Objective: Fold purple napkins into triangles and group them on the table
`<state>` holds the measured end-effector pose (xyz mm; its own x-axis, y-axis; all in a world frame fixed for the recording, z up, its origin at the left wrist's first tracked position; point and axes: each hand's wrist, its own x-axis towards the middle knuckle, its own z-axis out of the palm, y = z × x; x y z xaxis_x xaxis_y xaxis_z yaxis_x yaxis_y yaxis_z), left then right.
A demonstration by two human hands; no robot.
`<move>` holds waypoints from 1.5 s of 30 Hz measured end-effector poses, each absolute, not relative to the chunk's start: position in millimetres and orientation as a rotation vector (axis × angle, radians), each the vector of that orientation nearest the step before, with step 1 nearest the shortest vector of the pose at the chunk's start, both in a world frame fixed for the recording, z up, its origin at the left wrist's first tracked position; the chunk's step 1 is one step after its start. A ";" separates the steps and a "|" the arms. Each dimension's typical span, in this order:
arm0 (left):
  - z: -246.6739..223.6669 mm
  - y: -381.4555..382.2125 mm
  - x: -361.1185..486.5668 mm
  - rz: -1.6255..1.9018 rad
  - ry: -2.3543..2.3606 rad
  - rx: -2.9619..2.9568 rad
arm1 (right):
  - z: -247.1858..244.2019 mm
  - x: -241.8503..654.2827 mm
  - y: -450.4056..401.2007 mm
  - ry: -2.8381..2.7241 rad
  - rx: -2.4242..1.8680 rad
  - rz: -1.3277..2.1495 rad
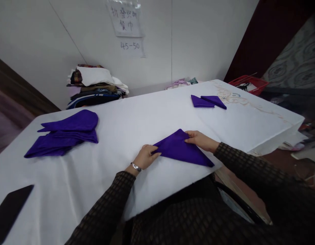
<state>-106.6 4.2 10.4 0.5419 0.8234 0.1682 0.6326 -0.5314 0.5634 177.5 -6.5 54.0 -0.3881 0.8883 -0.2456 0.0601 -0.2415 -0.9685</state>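
Left hand (145, 157) pinches the purple cloth (179, 148) at nine o'clock; right hand (201, 140), seemingly, pinches its one-o'clock edge!

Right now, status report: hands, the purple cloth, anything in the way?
Left hand pinches purple cloth at left corner; right hand grips upper right edge. Cloth triangular, over white tablecloth. Purple pile at left, not touching it.

From here, the purple triangular cloth (180, 149) looks smooth and matt. The slim silver wristband (136, 167) gleams like metal.
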 end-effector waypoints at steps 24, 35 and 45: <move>-12.1 17.8 -111.8 1.003 1.368 2.110 | 16.5 191.3 40.5 -1.588 -1.639 1.197; -19.6 23.5 -112.0 0.982 1.468 1.956 | 12.6 192.9 45.5 -1.802 -1.720 0.908; -17.2 22.5 -111.5 0.998 1.516 1.937 | 7.4 193.6 46.9 -1.688 -1.746 0.948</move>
